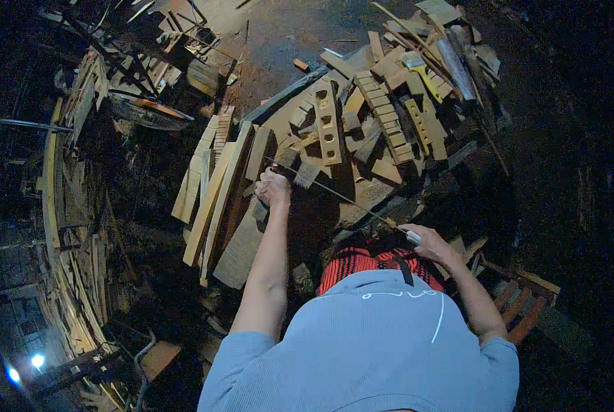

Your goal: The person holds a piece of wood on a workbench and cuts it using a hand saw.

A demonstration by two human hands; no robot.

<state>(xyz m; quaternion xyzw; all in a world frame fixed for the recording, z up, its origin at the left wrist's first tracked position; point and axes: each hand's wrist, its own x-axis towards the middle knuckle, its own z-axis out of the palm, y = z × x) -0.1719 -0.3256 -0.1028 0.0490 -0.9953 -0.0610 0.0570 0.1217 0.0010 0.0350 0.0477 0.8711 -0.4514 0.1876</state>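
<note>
My right hand [430, 244] is closed around the pale handle of a long, thin-bladed saw [351, 202], seen nearly edge-on. Its blade slants up and left across a wooden block [305, 174] on the workbench. Beside the blade's far end, my left hand [273, 187] is closed, fingers bent against a piece of wood [286, 157]; the fingers partly hide where they grip. A wooden strip with square holes [328, 127] lies just beyond the blade.
Long planks [214, 199] lean along the bench's left side. Notched wooden strips [386, 113], offcuts and a yellow-handled brush [427, 75] crowd the far right. More timber [80, 302] is stacked at the left. A slatted wooden piece [523, 309] stands at the lower right.
</note>
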